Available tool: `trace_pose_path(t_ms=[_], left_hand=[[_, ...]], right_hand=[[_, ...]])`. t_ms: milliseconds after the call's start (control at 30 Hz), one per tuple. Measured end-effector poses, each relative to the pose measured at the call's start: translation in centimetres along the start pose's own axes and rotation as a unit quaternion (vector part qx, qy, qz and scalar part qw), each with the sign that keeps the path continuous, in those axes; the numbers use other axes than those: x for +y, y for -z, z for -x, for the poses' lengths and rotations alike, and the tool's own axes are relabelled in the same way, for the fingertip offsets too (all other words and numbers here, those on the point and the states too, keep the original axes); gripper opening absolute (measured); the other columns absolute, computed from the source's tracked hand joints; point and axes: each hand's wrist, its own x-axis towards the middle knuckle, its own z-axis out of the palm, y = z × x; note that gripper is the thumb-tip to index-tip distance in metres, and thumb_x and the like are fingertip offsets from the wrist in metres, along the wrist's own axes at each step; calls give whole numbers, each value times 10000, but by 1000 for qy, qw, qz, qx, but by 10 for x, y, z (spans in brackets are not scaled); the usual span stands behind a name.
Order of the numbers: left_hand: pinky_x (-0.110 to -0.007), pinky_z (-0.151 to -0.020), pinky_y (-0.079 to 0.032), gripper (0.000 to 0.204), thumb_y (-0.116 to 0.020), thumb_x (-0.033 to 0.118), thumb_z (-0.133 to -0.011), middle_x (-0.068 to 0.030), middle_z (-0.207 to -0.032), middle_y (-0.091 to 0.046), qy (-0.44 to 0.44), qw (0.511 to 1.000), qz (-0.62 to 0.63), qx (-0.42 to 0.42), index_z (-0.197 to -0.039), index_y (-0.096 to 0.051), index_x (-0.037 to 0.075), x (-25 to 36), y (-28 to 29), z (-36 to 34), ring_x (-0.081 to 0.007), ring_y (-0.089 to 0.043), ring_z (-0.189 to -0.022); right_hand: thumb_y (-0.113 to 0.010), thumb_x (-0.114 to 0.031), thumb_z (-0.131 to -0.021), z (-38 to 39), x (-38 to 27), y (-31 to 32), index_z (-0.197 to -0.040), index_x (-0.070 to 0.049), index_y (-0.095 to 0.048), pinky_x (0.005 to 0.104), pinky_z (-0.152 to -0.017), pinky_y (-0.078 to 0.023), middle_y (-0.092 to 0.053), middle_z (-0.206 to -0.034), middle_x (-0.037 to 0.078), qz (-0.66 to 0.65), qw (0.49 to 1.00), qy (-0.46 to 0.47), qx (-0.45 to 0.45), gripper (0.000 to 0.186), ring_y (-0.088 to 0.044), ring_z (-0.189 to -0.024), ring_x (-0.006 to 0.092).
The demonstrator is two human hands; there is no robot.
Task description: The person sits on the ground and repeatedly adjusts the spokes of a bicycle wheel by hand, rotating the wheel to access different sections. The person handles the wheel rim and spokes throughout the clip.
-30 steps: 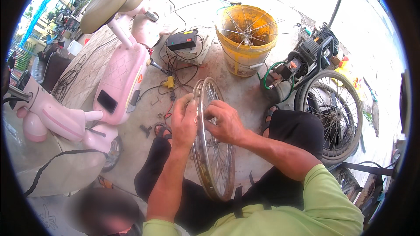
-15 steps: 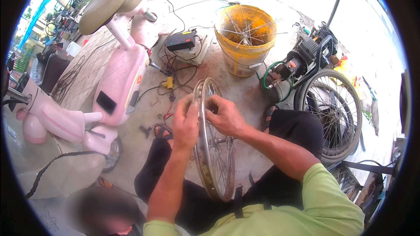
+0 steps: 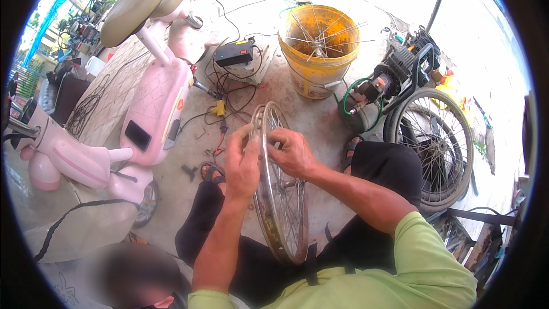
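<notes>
A spoked bicycle wheel (image 3: 260, 206) stands upright between my legs, its rim turned nearly edge-on. On the left side of the rim's upper part is my left hand (image 3: 241, 160), its fingers closed against the metal. My right hand (image 3: 293, 153) is on the other side, fingers curled in at the rim and the spokes just below the top. Both hands work at nearly the same height. Any small part pinched between the fingertips is too hidden to make out. Lower down, the wheel's hub (image 3: 291, 183) shows below my right wrist.
A yellow bucket (image 3: 309, 74) with a spoked hub across its mouth stands ahead. To the left are a pink scooter (image 3: 157, 103) and a person (image 3: 137, 274). A black box (image 3: 234, 53) sits among cables. At right are a compressor (image 3: 394, 71) and a tyred wheel (image 3: 437, 149).
Both hands stay at the same upper part of the rim, with only slight finger movement. The whole view has shifted very slightly.
</notes>
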Motion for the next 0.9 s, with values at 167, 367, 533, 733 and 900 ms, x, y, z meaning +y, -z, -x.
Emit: trace_pose_path(t_ms=[167,367,533,733,900], left_hand=[[-298,-868,-531,417,-627,252,-1101,-121,-1209,-656,-20,1000,-23,-4,-1389,-568,-44,-6,3,-1,-148,-632,-1026],[-309,-921,-525,414,-618,247,-1105,-130,-1237,-652,-3,1000,-8,-7,-1394,-568,-46,-4,4,0,-163,-631,-1075],[-318,-949,-520,423,-622,251,-1102,-133,-1254,-646,19,1000,-11,-5,-1400,-565,-44,-1,3,0,-175,-627,-1100],[-332,-959,-522,420,-637,245,-1088,-136,-1300,-606,-20,998,-56,-2,-1381,-586,-52,-8,4,1,-203,-625,-1133],[-349,-975,-523,416,-642,242,-1080,-148,-1311,-593,-1,999,-33,2,-1373,-595,-51,-4,2,2,-216,-615,-1164]], right_hand=[[-783,-174,-912,3,2,-4,-982,-6,-761,443,-771,-563,-719,-913,165,37,998,35,36,184,-715,-858,359],[-778,-179,-919,4,-5,-6,-1013,-2,-764,443,-777,-566,-715,-921,167,11,999,1,35,201,-711,-863,367],[-743,-158,-937,2,-3,-6,-1002,-4,-749,429,-747,-543,-698,-899,193,-10,999,-9,30,166,-695,-831,366],[-754,-154,-909,1,2,-4,-961,-9,-751,430,-752,-545,-702,-884,177,28,999,22,42,154,-698,-829,359],[-769,-165,-903,2,-2,-3,-967,-4,-754,436,-760,-551,-711,-891,169,28,999,6,35,173,-705,-838,361]])
